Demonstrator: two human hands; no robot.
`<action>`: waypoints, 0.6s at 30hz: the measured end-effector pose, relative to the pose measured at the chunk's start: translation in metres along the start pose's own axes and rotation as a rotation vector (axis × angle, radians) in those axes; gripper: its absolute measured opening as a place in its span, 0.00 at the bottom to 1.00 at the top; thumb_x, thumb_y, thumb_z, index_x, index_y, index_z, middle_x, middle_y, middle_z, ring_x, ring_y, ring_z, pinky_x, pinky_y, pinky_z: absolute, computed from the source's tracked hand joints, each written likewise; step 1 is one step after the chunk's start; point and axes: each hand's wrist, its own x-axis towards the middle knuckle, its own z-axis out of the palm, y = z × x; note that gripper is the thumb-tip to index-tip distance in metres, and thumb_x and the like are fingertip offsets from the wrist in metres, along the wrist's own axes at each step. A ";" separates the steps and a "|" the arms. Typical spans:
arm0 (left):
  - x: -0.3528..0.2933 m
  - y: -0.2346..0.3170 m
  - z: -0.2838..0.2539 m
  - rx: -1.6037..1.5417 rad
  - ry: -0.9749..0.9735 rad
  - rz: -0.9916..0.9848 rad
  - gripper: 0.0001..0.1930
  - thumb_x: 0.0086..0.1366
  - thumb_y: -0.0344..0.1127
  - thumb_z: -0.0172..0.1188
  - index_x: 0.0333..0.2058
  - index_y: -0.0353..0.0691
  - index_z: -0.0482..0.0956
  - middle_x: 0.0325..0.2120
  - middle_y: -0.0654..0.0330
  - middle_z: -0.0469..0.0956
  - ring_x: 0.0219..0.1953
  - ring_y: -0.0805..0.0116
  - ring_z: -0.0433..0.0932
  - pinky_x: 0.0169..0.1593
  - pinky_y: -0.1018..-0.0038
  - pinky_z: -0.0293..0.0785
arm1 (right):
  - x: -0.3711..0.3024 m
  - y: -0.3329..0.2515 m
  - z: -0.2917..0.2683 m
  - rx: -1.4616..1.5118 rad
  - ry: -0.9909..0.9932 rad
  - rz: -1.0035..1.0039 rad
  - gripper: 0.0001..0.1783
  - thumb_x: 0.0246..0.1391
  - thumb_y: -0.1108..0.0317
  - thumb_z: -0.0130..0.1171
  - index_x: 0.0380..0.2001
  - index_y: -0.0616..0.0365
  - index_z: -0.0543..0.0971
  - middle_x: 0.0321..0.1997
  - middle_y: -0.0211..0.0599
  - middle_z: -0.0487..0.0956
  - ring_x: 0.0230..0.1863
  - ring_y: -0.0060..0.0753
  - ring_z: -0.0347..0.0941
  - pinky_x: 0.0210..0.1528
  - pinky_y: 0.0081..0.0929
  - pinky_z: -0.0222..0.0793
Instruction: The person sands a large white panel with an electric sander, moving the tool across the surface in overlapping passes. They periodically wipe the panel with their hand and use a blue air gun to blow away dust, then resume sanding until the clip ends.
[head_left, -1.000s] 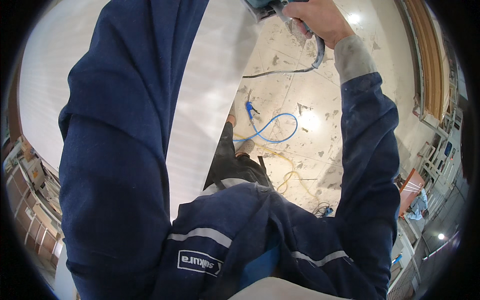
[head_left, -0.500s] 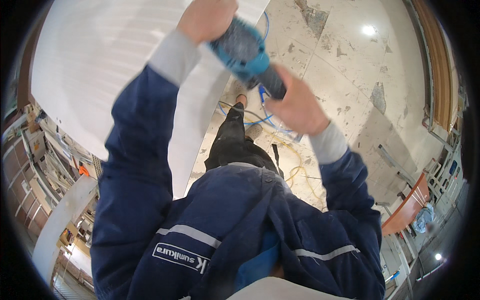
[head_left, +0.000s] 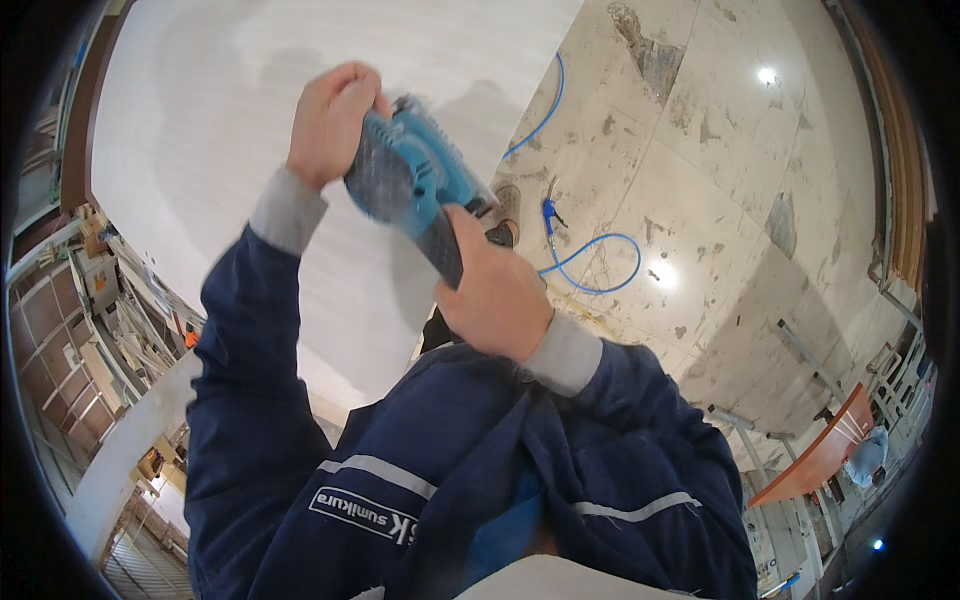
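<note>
I hold a teal and black power sander (head_left: 428, 165) over a broad white panel (head_left: 200, 160). My left hand (head_left: 336, 122) is closed on the sander's front end. Around its dark rear handle, the fingers of my right hand (head_left: 500, 292) are wrapped. The tool is turned on its side, with its flat base facing up and to the right. Its shadow falls on the panel, and I cannot tell whether any part of it touches the surface.
To the right of the panel's edge, a blue air hose (head_left: 625, 240) with a blow gun (head_left: 551, 215) lies on the worn tile floor (head_left: 720, 160). My shoe (head_left: 508, 205) shows beside the panel. Stacked boards (head_left: 105, 310) stand at far left, a reddish-brown board (head_left: 820, 450) at lower right.
Both hands have brought the sander left and nearer my body, from the panel's right edge to over the panel. It has also rolled, so its base edge now shows.
</note>
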 end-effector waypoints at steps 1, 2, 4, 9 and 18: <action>0.032 0.006 -0.003 0.054 -0.032 0.059 0.10 0.71 0.35 0.51 0.32 0.38 0.78 0.27 0.65 0.79 0.32 0.78 0.73 0.38 0.78 0.70 | 0.022 -0.003 -0.011 -0.009 0.027 0.011 0.39 0.53 0.65 0.61 0.68 0.62 0.63 0.36 0.63 0.84 0.38 0.68 0.82 0.43 0.60 0.76; 0.064 0.012 -0.006 0.103 -0.083 0.166 0.09 0.71 0.35 0.50 0.32 0.40 0.75 0.28 0.65 0.78 0.31 0.79 0.71 0.36 0.79 0.69 | 0.045 -0.005 -0.022 -0.016 0.074 -0.006 0.39 0.53 0.65 0.61 0.67 0.63 0.63 0.36 0.64 0.84 0.38 0.68 0.82 0.44 0.60 0.76; 0.126 0.023 -0.009 0.133 -0.086 0.236 0.10 0.72 0.37 0.51 0.32 0.40 0.76 0.28 0.66 0.78 0.32 0.80 0.71 0.37 0.78 0.69 | 0.093 -0.004 -0.049 0.001 0.134 -0.064 0.37 0.52 0.66 0.60 0.66 0.64 0.64 0.36 0.68 0.83 0.42 0.70 0.82 0.48 0.59 0.76; 0.280 0.046 -0.015 0.318 0.103 0.255 0.15 0.67 0.35 0.53 0.28 0.32 0.85 0.32 0.37 0.84 0.36 0.41 0.85 0.41 0.51 0.77 | 0.215 -0.009 -0.133 0.019 0.238 -0.276 0.29 0.50 0.66 0.62 0.57 0.65 0.76 0.36 0.64 0.83 0.43 0.62 0.82 0.49 0.50 0.77; 0.383 0.051 -0.029 0.833 0.178 0.462 0.15 0.67 0.36 0.55 0.28 0.34 0.86 0.32 0.39 0.85 0.34 0.43 0.86 0.39 0.52 0.78 | 0.273 -0.048 -0.209 0.031 -0.038 -0.044 0.19 0.51 0.70 0.66 0.47 0.62 0.80 0.23 0.30 0.76 0.17 0.23 0.70 0.19 0.26 0.65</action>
